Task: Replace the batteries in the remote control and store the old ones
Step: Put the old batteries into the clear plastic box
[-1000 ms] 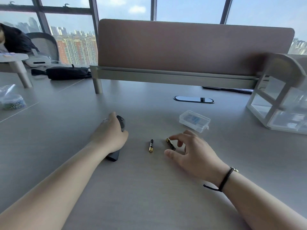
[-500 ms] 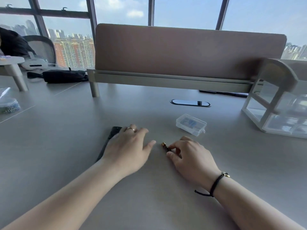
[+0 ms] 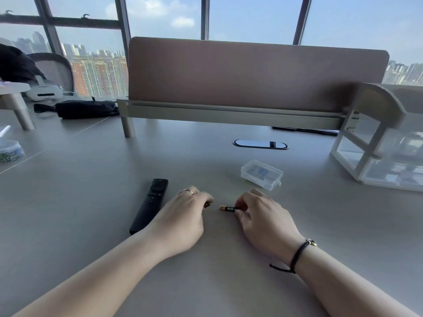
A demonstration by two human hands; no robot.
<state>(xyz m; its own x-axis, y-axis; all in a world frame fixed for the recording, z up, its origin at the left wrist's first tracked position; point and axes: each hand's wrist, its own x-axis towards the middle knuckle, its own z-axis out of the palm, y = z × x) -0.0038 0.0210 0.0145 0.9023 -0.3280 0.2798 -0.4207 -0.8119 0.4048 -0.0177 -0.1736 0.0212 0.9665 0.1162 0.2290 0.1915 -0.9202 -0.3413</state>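
Note:
A black remote control (image 3: pixel 150 204) lies button side up on the grey desk (image 3: pixel 91 202), just left of my left hand (image 3: pixel 183 216). My left hand is closed over a black and gold battery (image 3: pixel 207 205), of which only the gold tip shows past the fingers. My right hand (image 3: pixel 261 216) pinches the back end of a second black and gold battery (image 3: pixel 227 208), its gold tip pointing left. The two batteries lie a little apart on the desk. A clear plastic battery case (image 3: pixel 261 174) sits shut beyond my right hand.
A clear drawer organiser (image 3: pixel 386 154) stands at the right. A desk divider (image 3: pixel 251 76) runs across the back, with a cable port (image 3: pixel 260 144) before it. A black pouch (image 3: pixel 85 108), a white headset (image 3: pixel 44 92) and a bead jar (image 3: pixel 10 151) are at the far left.
My left hand let go of the remote and moved right onto the left battery. My right hand closed on the right battery and turned it to point left.

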